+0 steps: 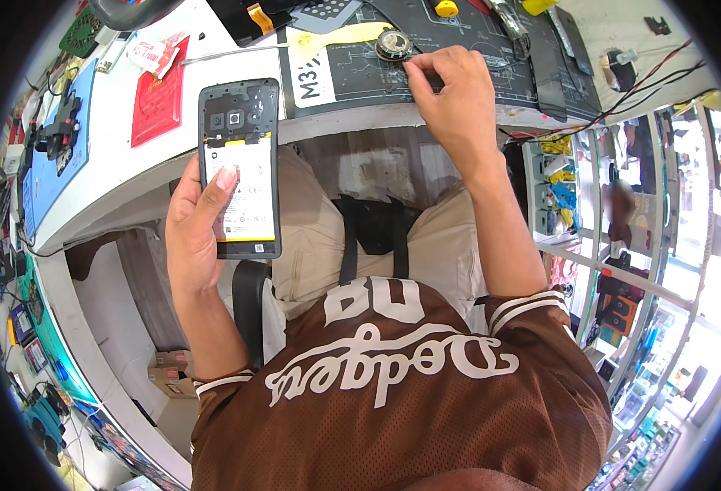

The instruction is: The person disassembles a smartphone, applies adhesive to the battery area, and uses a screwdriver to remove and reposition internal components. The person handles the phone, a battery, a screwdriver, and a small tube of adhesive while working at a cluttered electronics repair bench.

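Observation:
My left hand [199, 209] grips a smartphone [241, 123] by its lower left edge, the thumb lying over its white battery. The phone's back cover is off, so the camera module and the black upper part show. Over the front edge of the dark work mat [356, 86], my right hand [457, 94] has thumb and index finger drawn together in a pinch. Whatever may be between those fingertips is too small to make out. Just beyond them stands a small round metal-rimmed container [394, 45]. A yellow flat-handled tool [336, 38] lies to its left.
On the white table, a red packet [160, 102] lies left of the phone, with a blue mat [61, 155] and a black clamp-like holder [59, 131] farther left. Red and black wires [647, 86] cross the right side. Shelves [561, 188] with small goods stand at right.

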### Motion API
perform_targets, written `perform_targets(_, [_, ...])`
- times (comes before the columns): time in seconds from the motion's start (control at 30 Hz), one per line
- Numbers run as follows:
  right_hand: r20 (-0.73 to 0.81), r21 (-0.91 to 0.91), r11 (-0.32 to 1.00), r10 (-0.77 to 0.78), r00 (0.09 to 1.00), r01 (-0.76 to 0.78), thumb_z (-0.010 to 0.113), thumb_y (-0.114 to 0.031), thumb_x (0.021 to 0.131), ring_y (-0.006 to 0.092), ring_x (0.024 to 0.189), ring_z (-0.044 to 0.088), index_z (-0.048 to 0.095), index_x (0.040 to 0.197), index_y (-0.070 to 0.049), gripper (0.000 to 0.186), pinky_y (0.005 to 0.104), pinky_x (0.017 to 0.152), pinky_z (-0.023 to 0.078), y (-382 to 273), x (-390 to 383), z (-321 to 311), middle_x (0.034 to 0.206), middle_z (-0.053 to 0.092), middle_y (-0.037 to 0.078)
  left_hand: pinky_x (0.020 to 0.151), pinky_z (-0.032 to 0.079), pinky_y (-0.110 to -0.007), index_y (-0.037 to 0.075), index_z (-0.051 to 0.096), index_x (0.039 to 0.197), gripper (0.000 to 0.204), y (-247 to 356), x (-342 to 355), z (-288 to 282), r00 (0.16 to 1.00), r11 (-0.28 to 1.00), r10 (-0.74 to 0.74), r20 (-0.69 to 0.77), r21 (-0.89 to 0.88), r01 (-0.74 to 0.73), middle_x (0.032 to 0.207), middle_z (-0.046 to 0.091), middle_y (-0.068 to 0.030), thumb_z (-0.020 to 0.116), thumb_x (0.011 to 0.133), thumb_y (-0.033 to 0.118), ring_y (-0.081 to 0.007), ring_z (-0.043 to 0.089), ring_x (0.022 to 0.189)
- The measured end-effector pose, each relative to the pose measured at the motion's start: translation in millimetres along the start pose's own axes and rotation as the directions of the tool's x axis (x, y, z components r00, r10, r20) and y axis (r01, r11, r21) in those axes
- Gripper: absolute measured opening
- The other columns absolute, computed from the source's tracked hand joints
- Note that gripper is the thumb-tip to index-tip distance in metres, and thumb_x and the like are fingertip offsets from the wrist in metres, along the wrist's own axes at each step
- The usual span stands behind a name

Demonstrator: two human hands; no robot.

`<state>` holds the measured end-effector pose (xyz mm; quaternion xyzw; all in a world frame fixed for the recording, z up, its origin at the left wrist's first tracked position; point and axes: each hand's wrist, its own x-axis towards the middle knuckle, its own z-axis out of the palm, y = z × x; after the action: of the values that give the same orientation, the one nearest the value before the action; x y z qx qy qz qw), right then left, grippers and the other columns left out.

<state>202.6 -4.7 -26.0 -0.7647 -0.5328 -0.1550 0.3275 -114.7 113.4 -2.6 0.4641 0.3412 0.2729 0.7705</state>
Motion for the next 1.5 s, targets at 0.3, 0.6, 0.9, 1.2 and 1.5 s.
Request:
perform_targets(0.3, [0.041,0.155,0.988,-0.027,0.999,0.021,0.081,-0.013,0.090,0.0266,0.091,0.064,0.078,0.098,-0.006,0.012,0.0373,0.082,0.053,-20,-13,-6,0.096,0.072,0.008,0.087,0.058,-0.026,-0.001,0.057,0.144,0.046,-1,-2,-1,1.000,1.000,0.011,-0.011,-0.015,-0.011,0.118,0.073,-0.0061,0.070,0.105,0.018,-0.0079,0.071,0.098])
perform_targets(0.6, [-0.094,0.115,0.974,-0.185,0.978,0.195,0.081,-0.009,0.086,0.0278,0.087,0.061,0.076,0.097,-0.008,0.013,0.0389,0.078,0.052,-24,-5,7,0.093,0.067,0.006,0.087,0.058,-0.026,-0.001,0.057,0.144,0.046,-1,-3,2,1.000,1.000,0.022,-0.008,-0.017,-0.022,0.118,0.073,-0.0063,0.070,0.104,0.017,-0.0083,0.071,0.098])
perform_targets(0.9, [-0.094,-0.015,0.992,-0.127,0.987,0.127,0.080,-0.010,0.086,0.0269,0.080,0.062,0.075,0.090,-0.010,0.006,0.0371,0.072,0.054,-47,-3,22,0.086,0.067,0.005,0.087,0.058,-0.026,-0.001,0.057,0.144,0.046,2,-10,0,0.999,1.000,0.016,-0.045,0.015,-0.016,0.119,0.073,-0.0063,0.070,0.104,0.017,-0.0081,0.071,0.100])
perform_targets(1.2, [0.594,0.763,-0.048,0.446,0.669,-0.645,0.070,-0.011,0.103,0.0093,0.081,0.064,0.064,0.106,-0.002,0.011,0.0231,0.067,0.051,-24,-47,-48,0.105,0.075,0.010,0.087,0.056,-0.025,-0.002,0.056,0.145,0.048,0,1,6,1.000,1.000,0.005,-0.013,0.028,-0.004,0.121,0.073,-0.0056,0.069,0.104,0.018,-0.0073,0.069,0.100])
perform_targets(1.5, [0.664,0.746,-0.397,0.504,0.552,-0.535,0.070,-0.005,0.101,0.0108,0.086,0.067,0.067,0.113,0.000,0.013,0.0236,0.079,0.057,7,-112,-53,0.106,0.074,0.010,0.089,0.054,-0.024,-0.003,0.053,0.149,0.054,42,53,29,0.962,0.926,-0.098,0.253,0.378,-0.005,0.122,0.071,-0.0054,0.070,0.104,0.020,-0.0072,0.067,0.100])
